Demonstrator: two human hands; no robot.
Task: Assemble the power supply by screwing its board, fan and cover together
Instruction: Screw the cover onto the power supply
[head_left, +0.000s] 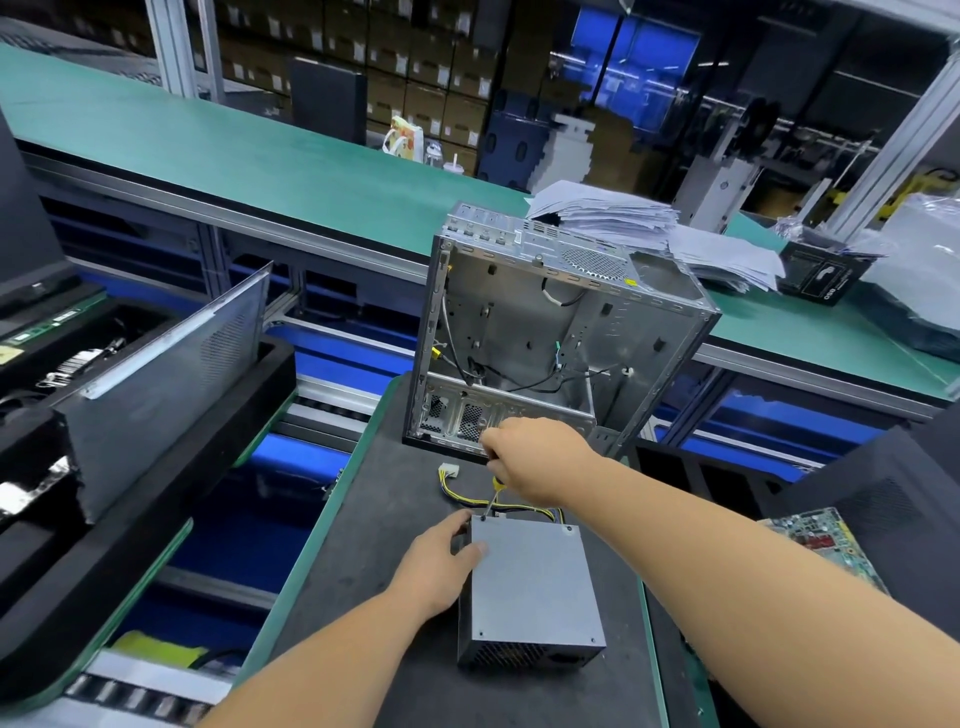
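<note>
From where I watch, the dark desk (374, 519) carries everything, with the bare computer case (545, 332) standing at twelve o'clock. Nearer me lies the power supply (530, 587), cover uppermost, its long axis running twelve to six, cables (467, 491) trailing out toward eleven. My left hand (441, 566) sits at nine o'clock of the box, its grip curled over the upper left edge to steady it. My right hand (535, 457) hovers at twelve o'clock, its grip closed round a screwdriver (492, 499) whose shaft slants down toward seven, tip meeting the cover's eleven-o'clock corner screw (484, 518). I judge the driving turns on keeping that shaft in line with the screw; the right hand is nearer.
</note>
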